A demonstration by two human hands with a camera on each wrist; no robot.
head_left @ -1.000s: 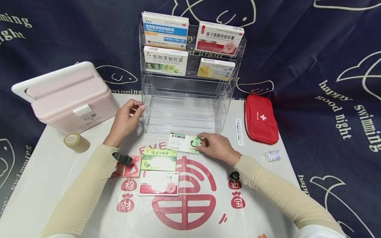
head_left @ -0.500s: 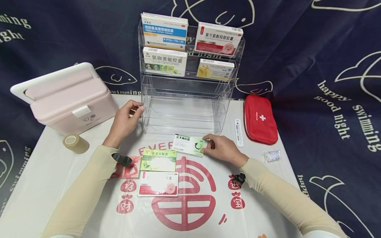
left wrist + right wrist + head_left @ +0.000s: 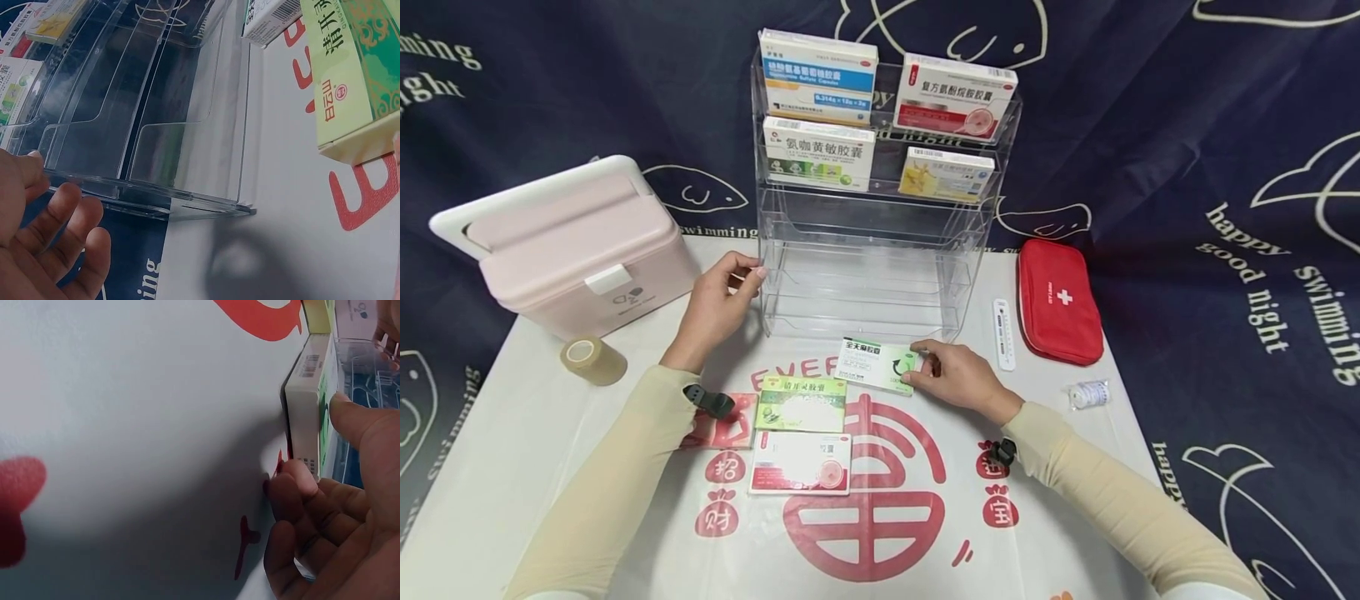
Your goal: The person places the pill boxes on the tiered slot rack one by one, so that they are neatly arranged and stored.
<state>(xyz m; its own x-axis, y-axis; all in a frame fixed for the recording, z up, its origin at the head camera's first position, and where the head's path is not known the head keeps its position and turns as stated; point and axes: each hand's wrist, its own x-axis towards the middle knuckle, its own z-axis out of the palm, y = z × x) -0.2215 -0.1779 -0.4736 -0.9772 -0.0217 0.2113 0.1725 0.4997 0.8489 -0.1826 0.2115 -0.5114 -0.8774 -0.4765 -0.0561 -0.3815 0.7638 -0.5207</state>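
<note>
The right hand (image 3: 961,375) pinched the white-green box (image 3: 871,367) by its right end, which angled slightly nearer; the long axis ran left-right, near side of the rack (image 3: 861,310). The left hand (image 3: 721,298) met the rack's left edge, its grip unclear.

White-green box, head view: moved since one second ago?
Yes: against the clear rack, the white-green box in the right hand sits farther right, slightly nearer the person.

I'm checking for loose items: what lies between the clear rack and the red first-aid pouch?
The head view shows a slim, marked white stick between the clear rack and red pouch.
</note>
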